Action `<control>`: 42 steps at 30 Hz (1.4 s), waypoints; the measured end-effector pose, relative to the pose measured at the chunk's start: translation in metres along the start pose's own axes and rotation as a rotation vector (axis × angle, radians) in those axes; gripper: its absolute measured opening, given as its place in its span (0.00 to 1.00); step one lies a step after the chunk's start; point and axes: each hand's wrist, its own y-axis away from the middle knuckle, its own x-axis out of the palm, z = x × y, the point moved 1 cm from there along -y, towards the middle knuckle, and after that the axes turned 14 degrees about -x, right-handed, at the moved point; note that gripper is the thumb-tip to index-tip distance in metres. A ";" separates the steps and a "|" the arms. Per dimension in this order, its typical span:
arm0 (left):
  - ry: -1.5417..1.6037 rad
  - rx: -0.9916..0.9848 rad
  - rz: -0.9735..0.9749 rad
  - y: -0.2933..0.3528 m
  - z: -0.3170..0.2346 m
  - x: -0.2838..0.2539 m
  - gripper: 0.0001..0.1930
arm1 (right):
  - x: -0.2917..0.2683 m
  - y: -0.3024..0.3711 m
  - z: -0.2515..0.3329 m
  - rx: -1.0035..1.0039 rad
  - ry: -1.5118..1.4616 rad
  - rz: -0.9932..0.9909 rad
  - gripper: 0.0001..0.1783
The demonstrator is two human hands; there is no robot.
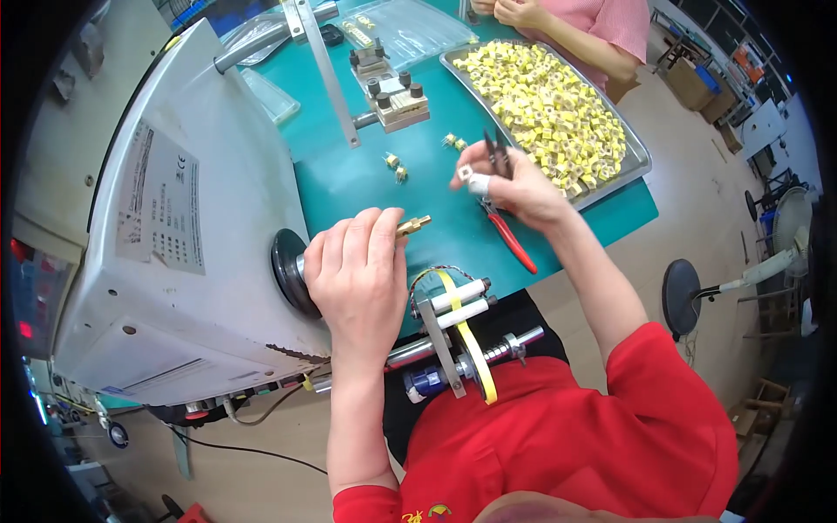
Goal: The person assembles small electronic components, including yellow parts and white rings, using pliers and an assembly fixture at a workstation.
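Note:
My left hand [356, 266] is closed around the spindle on the side of the white machine, in front of its round black disc [295, 272]. A brass tip [413, 227] sticks out past my fingers. To the right, my right hand [523, 190] pinches a small pale square coil bobbin [466, 173] with a hole in it; white tape covers one digit. A black two-pronged tool [498, 157] shows at the same hand's fingers; its full shape is hidden. Just below lie red-handled pliers [510, 240]. Several small yellow coils [396, 167] rest on the green table [340, 187].
A metal tray [643, 164] heaped with yellow coils stands at the far right, a co-worker's arm [575, 39] behind it. The white machine [218, 174] fills the left. A metal fixture [397, 103] stands beyond my hands; a yellow tape roll on a holder [475, 353] is close to me.

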 end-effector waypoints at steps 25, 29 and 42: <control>0.028 -0.017 0.018 0.005 0.002 0.000 0.22 | 0.067 0.022 0.007 -0.209 -0.080 -0.110 0.16; 0.028 -0.018 0.021 0.004 0.001 0.001 0.22 | 0.058 0.023 0.013 -0.171 0.147 -0.110 0.16; 0.127 -0.039 -0.023 0.004 0.003 0.002 0.16 | 0.051 0.017 0.020 -0.101 0.203 -0.019 0.13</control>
